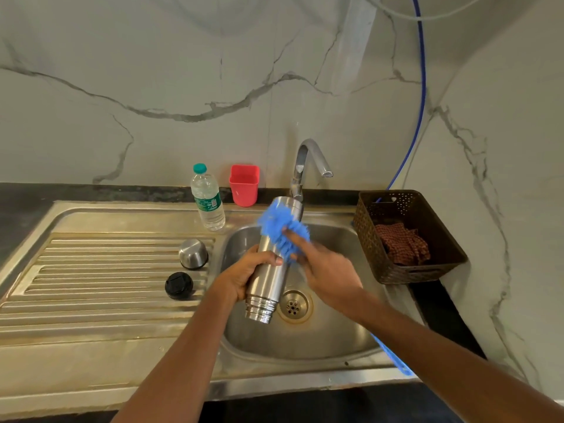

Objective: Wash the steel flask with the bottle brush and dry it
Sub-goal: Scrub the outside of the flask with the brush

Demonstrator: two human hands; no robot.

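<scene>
round steel sink basin (pixel 335 236): upper half taken by the tilted steel flask (pixel 268 279), blue bristle brush (pixel 279 222), left hand (pixel 244 273) and right hand (pixel 326 270); bowl floor toward 6 o'clock, between the forearms, open. bent chrome tap (pixel 305 166) overhangs at 12. brown perforated plastic basket (pixel 370 239) blocks 3 o'clock. clear plastic water bottle (pixel 208 199) and red plastic cup (pixel 244 186) stand at 11. domed steel cap (pixel 193 253) and black round lid (pixel 179 285) sit at 9 on the ribbed steel drainboard (pixel 91 270); its left stretch open.

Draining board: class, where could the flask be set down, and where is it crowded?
Free: ribbed draining board left of the steel cup and black cap, and its flat front strip. Crowded: the sink, under the left hand, right hand, flask and brush; back ledge, with water bottle and red cup.
</scene>
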